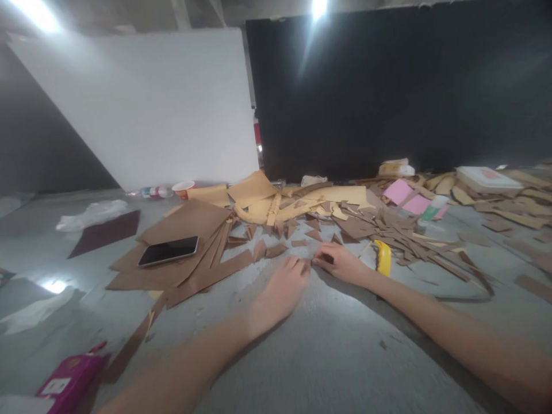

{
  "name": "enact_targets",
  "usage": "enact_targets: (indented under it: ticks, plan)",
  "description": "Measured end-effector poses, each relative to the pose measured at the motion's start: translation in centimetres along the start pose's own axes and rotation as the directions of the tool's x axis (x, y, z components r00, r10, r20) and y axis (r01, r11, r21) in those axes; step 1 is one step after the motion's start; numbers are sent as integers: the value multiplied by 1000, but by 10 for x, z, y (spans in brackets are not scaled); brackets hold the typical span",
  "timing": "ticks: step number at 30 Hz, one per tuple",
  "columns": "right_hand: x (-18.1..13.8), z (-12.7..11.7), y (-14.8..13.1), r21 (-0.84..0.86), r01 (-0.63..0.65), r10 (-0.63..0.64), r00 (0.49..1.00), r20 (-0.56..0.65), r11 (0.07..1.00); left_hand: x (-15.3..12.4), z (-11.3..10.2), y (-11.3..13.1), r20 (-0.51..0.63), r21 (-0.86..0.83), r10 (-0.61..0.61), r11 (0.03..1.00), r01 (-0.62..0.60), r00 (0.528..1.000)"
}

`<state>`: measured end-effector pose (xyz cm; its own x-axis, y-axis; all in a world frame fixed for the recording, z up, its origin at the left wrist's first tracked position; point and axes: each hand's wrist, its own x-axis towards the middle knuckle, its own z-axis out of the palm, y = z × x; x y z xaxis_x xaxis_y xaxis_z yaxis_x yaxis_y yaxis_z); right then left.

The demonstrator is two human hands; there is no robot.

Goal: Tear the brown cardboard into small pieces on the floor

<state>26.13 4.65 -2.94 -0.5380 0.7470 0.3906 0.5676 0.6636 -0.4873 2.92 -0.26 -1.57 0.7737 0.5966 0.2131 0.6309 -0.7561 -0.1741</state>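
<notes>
Low over the grey table my left hand (282,290) and my right hand (342,264) nearly meet at the fingertips. The left fingers are bent down and closed. On the right, thumb and fingers pinch together. A small brownish bit seems to lie between the fingertips, too blurred and covered to make out. Just beyond the hands lie several small cut brown pieces (276,250), which look like paper or card. A curved yellow object (383,257) stands beside my right wrist; its kind is unclear.
Stacked brown sheets (150,279) with a phone (169,251) on top lie at left. Scrap strips (388,233), pink sheets (399,191) and a white box (489,179) spread right. A paper cup (184,188), a bottle (155,192) and a magenta packet (71,379) are leftward.
</notes>
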Motion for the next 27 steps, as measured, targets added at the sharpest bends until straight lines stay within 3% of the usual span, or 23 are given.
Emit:
enact_targets:
  ticks: [5, 15, 21, 27]
  plan:
    - [3, 2, 0, 49, -127, 127, 992, 10, 991, 0, 0, 1, -19, -2, 0, 1000, 0, 1000]
    - [11, 5, 4, -47, -311, 314, 947, 65, 949, 1, 3, 0, -25, 16, 6, 1000, -6, 1000]
    - [14, 4, 3, -86, -327, 333, 940, 75, 941, 2, 0, 2, -11, 77, 24, 997, -23, 1000]
    - [13, 4, -1, -107, -322, 329, 942, 60, 941, 1, 4, 0, -53, -37, 10, 999, -12, 999]
